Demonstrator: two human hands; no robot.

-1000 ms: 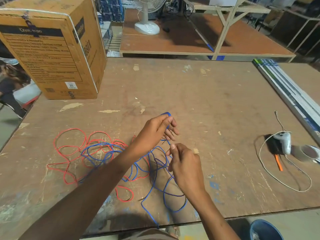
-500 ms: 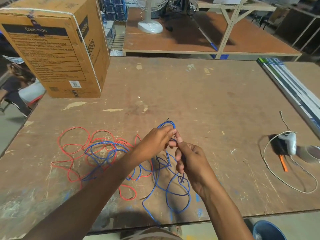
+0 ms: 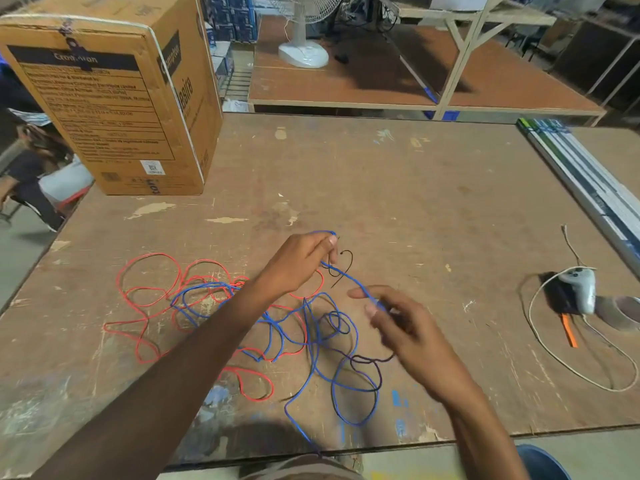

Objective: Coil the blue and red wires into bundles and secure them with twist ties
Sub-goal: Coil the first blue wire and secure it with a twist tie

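A loose blue wire (image 3: 313,344) lies tangled over a red wire (image 3: 149,299) on the brown table (image 3: 415,202). My left hand (image 3: 301,261) pinches a small loop of the blue wire above the table, with thin black twist ties (image 3: 341,268) hanging beside its fingers. A taut stretch of blue wire runs down to my right hand (image 3: 398,323), which pinches it between thumb and fingers. Most of both wires stays spread flat on the table, and the blue wire trails over the near edge.
A large cardboard box (image 3: 114,102) stands at the back left. At the right lie a white controller (image 3: 578,289) with a white cord (image 3: 540,348), an orange-handled tool (image 3: 568,329) and a tape roll (image 3: 623,311). Long strips (image 3: 585,181) run along the right edge.
My right hand has slid away from my left hand, down and to the right along the blue wire, drawing a straight length between the two hands. The left hand keeps its loop.
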